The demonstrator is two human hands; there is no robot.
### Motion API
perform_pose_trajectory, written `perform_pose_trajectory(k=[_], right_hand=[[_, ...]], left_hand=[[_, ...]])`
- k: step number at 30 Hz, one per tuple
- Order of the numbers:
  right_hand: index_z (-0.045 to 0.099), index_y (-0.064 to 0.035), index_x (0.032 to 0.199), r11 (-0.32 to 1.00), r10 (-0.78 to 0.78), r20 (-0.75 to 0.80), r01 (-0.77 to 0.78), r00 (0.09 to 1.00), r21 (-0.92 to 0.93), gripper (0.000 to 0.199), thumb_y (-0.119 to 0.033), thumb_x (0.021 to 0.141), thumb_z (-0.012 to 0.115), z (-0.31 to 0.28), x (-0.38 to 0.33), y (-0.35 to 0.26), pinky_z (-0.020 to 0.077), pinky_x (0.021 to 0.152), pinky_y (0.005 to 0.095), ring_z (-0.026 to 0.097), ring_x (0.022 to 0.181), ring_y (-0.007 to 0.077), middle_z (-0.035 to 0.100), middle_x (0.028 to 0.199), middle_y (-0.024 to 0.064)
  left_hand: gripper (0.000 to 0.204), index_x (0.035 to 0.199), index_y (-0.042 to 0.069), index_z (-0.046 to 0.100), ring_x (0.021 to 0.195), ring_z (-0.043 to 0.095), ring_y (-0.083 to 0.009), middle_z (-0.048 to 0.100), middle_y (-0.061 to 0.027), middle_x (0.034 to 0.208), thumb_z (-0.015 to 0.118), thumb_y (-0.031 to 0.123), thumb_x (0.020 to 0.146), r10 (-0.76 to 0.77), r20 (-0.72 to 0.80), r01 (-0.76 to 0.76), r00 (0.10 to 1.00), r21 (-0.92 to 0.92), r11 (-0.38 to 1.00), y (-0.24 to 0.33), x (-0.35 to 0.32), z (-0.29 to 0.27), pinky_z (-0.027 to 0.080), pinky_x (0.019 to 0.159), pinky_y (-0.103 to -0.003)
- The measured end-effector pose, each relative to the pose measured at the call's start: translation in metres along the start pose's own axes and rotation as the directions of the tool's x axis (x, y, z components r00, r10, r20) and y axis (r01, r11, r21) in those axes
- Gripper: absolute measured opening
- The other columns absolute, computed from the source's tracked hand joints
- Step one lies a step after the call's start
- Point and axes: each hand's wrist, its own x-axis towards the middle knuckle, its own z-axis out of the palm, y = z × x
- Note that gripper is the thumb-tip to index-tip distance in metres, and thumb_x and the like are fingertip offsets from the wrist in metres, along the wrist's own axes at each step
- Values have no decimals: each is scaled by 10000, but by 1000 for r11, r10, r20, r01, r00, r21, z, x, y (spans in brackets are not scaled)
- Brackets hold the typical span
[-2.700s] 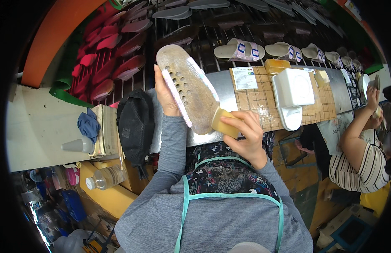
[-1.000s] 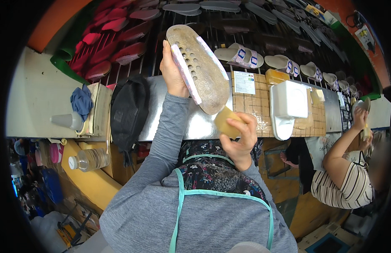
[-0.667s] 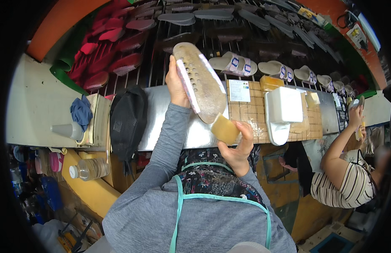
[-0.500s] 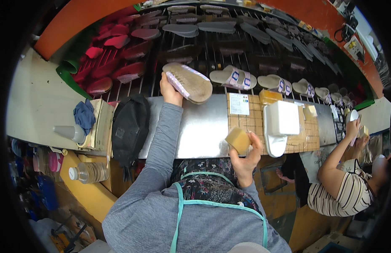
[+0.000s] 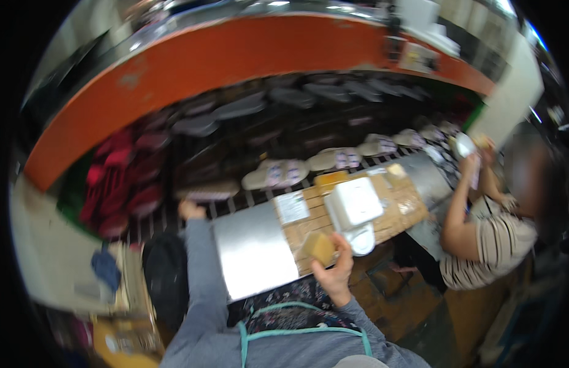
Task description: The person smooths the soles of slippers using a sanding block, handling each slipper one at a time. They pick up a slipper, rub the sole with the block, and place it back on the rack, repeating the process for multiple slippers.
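Stretched out to the rack at front left, my left hand (image 5: 191,210) grips the near edge of a slide sandal (image 5: 207,190) with a brown sole and a pale purple edge. The sandal lies level at the front of the rack; motion blurs it. My right hand (image 5: 337,275) pinches a yellow sponge block (image 5: 319,247) between thumb and fingers, raised above the bench. Just beyond it stands a white plastic container (image 5: 358,202). To the right of the held sandal, a two-strap sandal (image 5: 275,174) leads a row of similar ones along the rack.
The metal bench top (image 5: 252,251) adjoins a brown patterned sheet (image 5: 382,224) with a paper card (image 5: 292,208). A black bag (image 5: 165,270) hangs at the left, beside a blue cloth (image 5: 106,268). Another person (image 5: 490,239) in a striped top works at the right.
My left hand has carried the sandal forward and left, from above the bench to the rack's front. The right hand still holds the sponge. The whole view has tilted and shifted.
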Motion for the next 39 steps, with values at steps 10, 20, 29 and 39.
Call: perform_pose_trajectory(k=[10,20,29,39], right_hand=[[576,-45,1084,933,-69,-394,-81,916,-350,475,-67,631,716,-70,14,33,430,837,399,574,943,321,593,1037,144],[651,-20,986,886,-21,-325,-133,945,-445,355,-94,667,790,-109,2,42,463,843,378,614,942,313,645,999,140],[664,-67,1021,820,-60,-78,4,995,-572,345,-126,689,735,-96,12,54,390,799,366,562,945,260,607,993,101],[658,-61,1009,896,323,-110,-342,940,-285,288,-93,728,714,-96,6,34,429,745,303,579,962,169,626,1041,62]], left_hand=[[424,851,-17,694,736,622,-187,693,-110,777,630,398,912,61,-429,-430,901,-867,253,157,-117,-106,469,765,-326],[265,804,-21,676,665,590,-255,636,-129,733,754,232,797,121,-693,-695,711,-667,270,171,-158,-139,469,618,-353],[182,695,-4,694,566,615,-225,637,-125,628,796,144,725,539,-550,-745,638,-618,250,107,-312,-167,475,546,-332],[581,1379,-24,420,1307,389,-380,472,-253,1352,457,400,983,571,-336,-520,749,-832,193,130,-307,-138,252,1089,-457]])
